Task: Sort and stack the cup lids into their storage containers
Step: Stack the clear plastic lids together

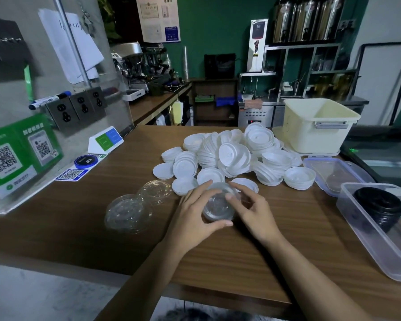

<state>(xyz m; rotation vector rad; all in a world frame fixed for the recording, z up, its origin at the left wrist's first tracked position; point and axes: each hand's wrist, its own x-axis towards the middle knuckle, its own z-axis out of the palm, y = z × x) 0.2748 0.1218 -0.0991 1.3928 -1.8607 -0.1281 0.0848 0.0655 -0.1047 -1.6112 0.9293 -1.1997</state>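
So, what are the hands doing at the café tabletop (125, 249)?

— Both grip a short stack of clear lids (218, 205), held just in front of the white heap. I cannot tell whether the stack rests on the wood. The left hand (192, 214) curls round it, thumb at the near rim and fingers at the far rim. The right hand (255, 210) pinches its right rim between thumb and fingertips.

— And the other lids?

— White lids (234, 156) lie heaped mid-table, some nested and some loose. More clear lids (128, 213) sit on the wood to the left of the hands. Black lids (379, 207) stand stacked inside a clear tub (357, 230) at the right edge. A blue-rimmed cover (333, 174) lies just beside the tub, and a cream bin (310, 133) stands behind the heap.
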